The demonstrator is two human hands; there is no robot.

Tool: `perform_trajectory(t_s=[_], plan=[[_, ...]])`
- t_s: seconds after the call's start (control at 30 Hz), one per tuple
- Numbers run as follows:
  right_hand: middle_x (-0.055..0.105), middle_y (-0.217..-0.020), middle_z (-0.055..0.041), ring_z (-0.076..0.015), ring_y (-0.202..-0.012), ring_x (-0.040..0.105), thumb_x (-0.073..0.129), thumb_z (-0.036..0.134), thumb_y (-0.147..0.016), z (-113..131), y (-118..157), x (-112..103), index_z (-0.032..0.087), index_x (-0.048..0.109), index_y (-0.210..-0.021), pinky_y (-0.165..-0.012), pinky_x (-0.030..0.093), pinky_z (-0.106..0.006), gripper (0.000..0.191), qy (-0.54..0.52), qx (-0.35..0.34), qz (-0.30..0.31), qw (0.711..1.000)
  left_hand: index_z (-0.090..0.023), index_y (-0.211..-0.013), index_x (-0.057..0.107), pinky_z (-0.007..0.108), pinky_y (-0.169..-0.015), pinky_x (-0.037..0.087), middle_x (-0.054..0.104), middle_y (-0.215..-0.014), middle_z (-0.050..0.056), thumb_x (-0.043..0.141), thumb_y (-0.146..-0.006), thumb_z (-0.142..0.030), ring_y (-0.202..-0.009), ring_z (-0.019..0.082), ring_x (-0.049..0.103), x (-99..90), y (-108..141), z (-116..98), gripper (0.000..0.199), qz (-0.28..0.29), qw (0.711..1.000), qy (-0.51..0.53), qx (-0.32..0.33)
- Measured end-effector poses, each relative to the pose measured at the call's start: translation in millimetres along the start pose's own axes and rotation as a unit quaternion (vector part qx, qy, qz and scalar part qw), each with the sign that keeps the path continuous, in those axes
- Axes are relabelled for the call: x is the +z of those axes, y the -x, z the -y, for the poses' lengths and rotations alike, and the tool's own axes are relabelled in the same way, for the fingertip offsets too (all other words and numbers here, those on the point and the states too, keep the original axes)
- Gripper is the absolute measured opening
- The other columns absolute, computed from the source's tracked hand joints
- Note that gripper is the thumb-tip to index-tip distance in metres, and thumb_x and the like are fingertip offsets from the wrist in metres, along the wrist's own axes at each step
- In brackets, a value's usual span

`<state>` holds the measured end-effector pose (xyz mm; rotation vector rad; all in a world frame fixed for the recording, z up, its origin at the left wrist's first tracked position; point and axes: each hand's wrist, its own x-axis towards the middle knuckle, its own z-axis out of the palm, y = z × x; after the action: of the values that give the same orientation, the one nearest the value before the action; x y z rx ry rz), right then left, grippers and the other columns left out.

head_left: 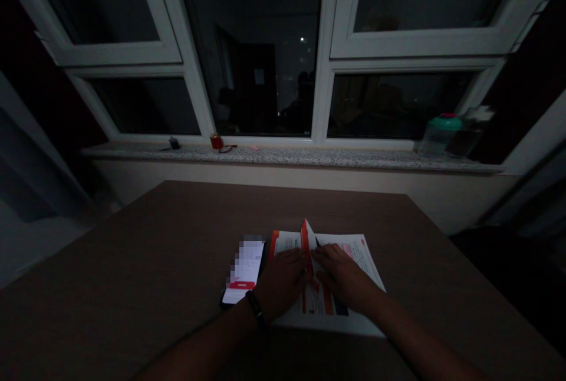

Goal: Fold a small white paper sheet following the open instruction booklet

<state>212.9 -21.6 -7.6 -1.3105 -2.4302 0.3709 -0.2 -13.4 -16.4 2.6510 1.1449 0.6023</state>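
Note:
A printed sheet or booklet [369, 257] in white, orange and black lies flat on the table. From its middle rises a narrow folded piece of paper [308, 232], red and white, with a pointed top. Its lower part is partly covered by my fingers, and I cannot tell whether it is joined to the pages below. My left hand [285, 281], with a dark band at the wrist, grips the fold from the left. On the opposite side, my right hand [347, 278] has its fingertips against the same fold, thumb lower down.
Left of the pages lies a lit phone [243, 275], close to my left wrist. The brown table [186, 233] ends before a stone windowsill [283, 155]. On the sill stand a red jar [216, 141], a small dark object [174, 143] and a green-topped clear container [440, 136].

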Motion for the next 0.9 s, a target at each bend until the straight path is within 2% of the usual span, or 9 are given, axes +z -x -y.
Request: perform_trajectory(t_s=[0.1,0.27,0.67,0.9], plan=[[0.055,-0.128,-0.0085,-0.0279,-0.118,0.046,0.055,0.017,-0.090,0.3,0.2,0.5,0.028,0.050,-0.138,-0.105,0.036,-0.049,0.050,0.004,0.000,-0.002,1.000,-0.021,-0.125,0.060,0.047,-0.108,0.041,0.060,-0.133,0.010,0.058,-0.094,-0.025,-0.125,0.027,0.054,2.9,-3.3,0.1,0.031,-0.010,1.000,-0.004,-0.014],[0.054,-0.128,-0.0092,-0.0273,-0.118,0.045,0.054,0.014,-0.090,1.3,0.8,0.8,0.025,0.051,-0.138,-0.104,0.040,-0.045,0.050,0.001,-0.014,-0.010,1.000,-0.021,-0.123,0.061,0.047,-0.107,0.041,0.060,-0.133,0.009,0.063,-0.091,-0.025,-0.125,0.027,0.053,1.6,-2.8,1.7,0.033,-0.011,1.000,0.007,-0.001],[0.053,-0.131,-0.0101,-0.0290,-0.119,0.045,0.053,0.017,-0.092,2.5,0.8,3.4,0.027,0.049,-0.139,-0.104,0.039,-0.049,0.048,0.030,-0.004,-0.005,1.000,-0.020,-0.125,0.060,0.046,-0.108,0.040,0.058,-0.136,0.011,0.064,-0.089,-0.024,-0.127,0.027,0.051,0.8,-1.6,0.7,0.037,-0.008,1.000,-0.001,-0.002],[0.052,-0.132,-0.0094,-0.0282,-0.120,0.045,0.054,0.016,-0.091,4.1,0.7,2.5,0.026,0.049,-0.138,-0.104,0.040,-0.047,0.048,0.042,-0.004,-0.005,0.999,-0.021,-0.132,0.056,0.044,-0.111,0.038,0.056,-0.138,0.009,0.061,-0.090,-0.023,-0.130,0.025,0.050,2.8,-1.9,1.7,0.042,-0.010,1.000,0.023,0.002]])
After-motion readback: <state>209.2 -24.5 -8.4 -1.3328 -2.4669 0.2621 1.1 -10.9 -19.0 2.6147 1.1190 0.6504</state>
